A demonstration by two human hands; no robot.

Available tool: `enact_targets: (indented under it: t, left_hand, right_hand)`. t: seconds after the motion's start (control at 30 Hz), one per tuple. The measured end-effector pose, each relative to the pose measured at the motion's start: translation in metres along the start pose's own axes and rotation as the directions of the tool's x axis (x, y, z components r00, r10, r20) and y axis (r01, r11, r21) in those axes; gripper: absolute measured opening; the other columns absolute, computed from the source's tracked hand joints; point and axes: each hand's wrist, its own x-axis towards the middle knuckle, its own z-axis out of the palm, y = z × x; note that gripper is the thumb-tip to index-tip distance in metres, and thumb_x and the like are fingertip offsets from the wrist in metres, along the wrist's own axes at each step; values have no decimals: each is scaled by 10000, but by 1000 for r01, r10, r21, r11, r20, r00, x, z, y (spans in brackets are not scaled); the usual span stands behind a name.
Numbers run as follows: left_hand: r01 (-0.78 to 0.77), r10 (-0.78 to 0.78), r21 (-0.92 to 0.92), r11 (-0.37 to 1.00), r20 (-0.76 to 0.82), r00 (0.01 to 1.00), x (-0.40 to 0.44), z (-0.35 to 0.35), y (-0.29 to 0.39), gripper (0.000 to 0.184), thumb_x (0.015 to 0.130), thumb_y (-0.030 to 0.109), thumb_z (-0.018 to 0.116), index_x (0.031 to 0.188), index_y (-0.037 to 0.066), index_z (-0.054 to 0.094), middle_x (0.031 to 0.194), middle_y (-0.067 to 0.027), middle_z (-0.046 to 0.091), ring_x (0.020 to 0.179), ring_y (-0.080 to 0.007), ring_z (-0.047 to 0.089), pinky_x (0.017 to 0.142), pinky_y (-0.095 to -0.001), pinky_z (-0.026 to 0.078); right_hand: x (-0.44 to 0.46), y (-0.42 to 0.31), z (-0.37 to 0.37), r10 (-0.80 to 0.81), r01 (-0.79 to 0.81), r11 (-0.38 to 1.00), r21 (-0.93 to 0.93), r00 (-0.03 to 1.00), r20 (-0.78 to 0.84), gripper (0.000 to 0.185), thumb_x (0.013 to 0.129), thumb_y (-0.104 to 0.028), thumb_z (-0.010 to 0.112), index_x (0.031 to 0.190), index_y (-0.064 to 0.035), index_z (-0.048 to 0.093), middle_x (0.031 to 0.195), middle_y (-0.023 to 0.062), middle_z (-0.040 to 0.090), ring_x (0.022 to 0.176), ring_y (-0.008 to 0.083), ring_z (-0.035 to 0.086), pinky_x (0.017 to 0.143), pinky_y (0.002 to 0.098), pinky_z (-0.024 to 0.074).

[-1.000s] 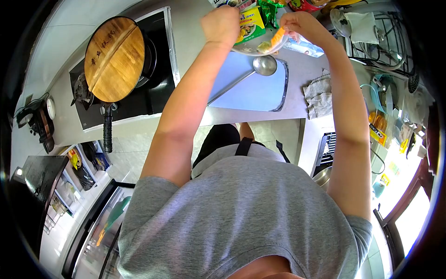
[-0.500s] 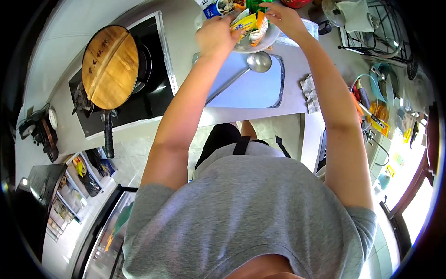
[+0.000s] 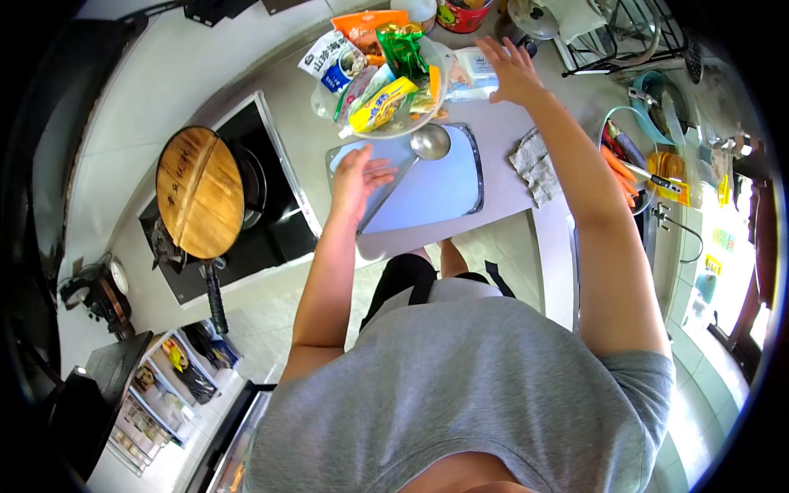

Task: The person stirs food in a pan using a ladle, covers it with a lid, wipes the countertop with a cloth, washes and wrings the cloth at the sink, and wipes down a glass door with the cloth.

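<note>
My left hand [image 3: 359, 182] hovers by the left edge of the blue cutting board [image 3: 448, 185], fingers loosely apart and holding nothing. A metal ladle [image 3: 431, 142] lies across that board, its handle running close beside this hand. Fingers spread, my right hand [image 3: 511, 72] reaches over the counter beside a white-and-blue soft pack [image 3: 474, 74]; whether it touches the pack I cannot tell. Between the hands, behind the board, a clear round plate [image 3: 441, 82] bears several food packets, among them a yellow packet [image 3: 383, 105], a green packet [image 3: 403, 51] and an orange packet [image 3: 367, 31].
On the left, a pan with a wooden lid [image 3: 200, 193] sits on the black hob [image 3: 271, 168]. A crumpled grey cloth [image 3: 536, 168] lies right of the board. Farther right are a bowl with carrots [image 3: 618, 168] and a wire rack [image 3: 633, 41]. A red tub [image 3: 462, 16] stands behind.
Both hands have come away from the packets on the plate. My left hand has drawn back toward me, while my right has shifted right with fingers spread. The camera view has also shifted.
</note>
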Motion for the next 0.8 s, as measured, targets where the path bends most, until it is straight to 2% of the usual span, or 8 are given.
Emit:
enact_targets:
  t: [0.03,0.1,0.23,0.27,0.37,0.57,0.67,0.8]
  left_hand:
    - [80,-68,-89,993,127,990,3,7,-5,441,1000,261,624,1264,-50,456,1142,-281,640,974,-353,715,794,-401,620]
    - [83,-60,-161,983,142,988,21,16,-13,441,1014,240,587,1285,-72,433,1174,-316,623,1006,-384,707,832,-426,623]
    - [43,8,-328,944,154,988,61,22,-21,395,1053,187,489,1290,-111,385,1130,-342,631,952,-425,723,854,-453,647]
    - [24,8,-290,957,106,994,59,27,-14,354,1062,138,385,1289,-133,380,1142,-352,626,972,-461,710,834,-463,658]
    - [19,-3,-256,966,62,998,61,29,-7,363,1043,94,344,1312,-149,364,1163,-346,617,959,-481,705,822,-501,661]
    - [-103,106,-339,935,-11,994,70,8,-10,395,1021,53,340,1373,-126,334,1249,-348,564,968,-515,688,825,-539,657]
    - [-100,99,-358,928,-22,995,83,-6,4,409,1013,40,342,1389,-120,314,1283,-345,544,1007,-525,672,842,-542,653]
    - [-111,107,-329,938,-29,994,95,-9,27,435,982,-3,325,1397,-132,305,1312,-352,520,1078,-531,640,892,-541,636]
  right_hand:
    - [2,1,7,12,-12,1000,6,1000,-13,1295,574,-207,930,1612,-280,159,1587,87,366,1503,349,279,1216,574,232]
    - [4,-8,10,96,-96,995,1,991,94,1288,576,-202,929,1612,-291,167,1544,74,411,1491,339,304,1219,569,230]
    - [-7,-22,7,144,-144,990,13,988,-58,997,626,-184,898,1499,-259,423,1410,53,522,1379,300,442,1178,548,298]
    - [-10,-27,3,144,-144,989,19,988,-61,997,626,-184,898,1499,-259,423,1410,53,522,1379,300,442,1178,548,298]
    - [-21,-33,-11,225,-228,973,-44,972,-63,836,649,-215,882,1408,-248,532,1343,34,565,1306,280,501,1144,527,339]
    - [-38,-12,-20,401,-402,915,37,916,35,767,650,-315,866,1369,-275,601,1282,35,617,1261,281,531,1056,482,412]
    - [-50,4,-19,506,-503,857,115,863,4,679,693,-402,809,1339,-267,648,1259,28,629,1221,292,546,974,476,469]
    - [-55,18,-18,557,-545,827,136,828,-63,637,710,-392,799,1314,-241,666,1238,30,630,1205,293,551,970,465,473]
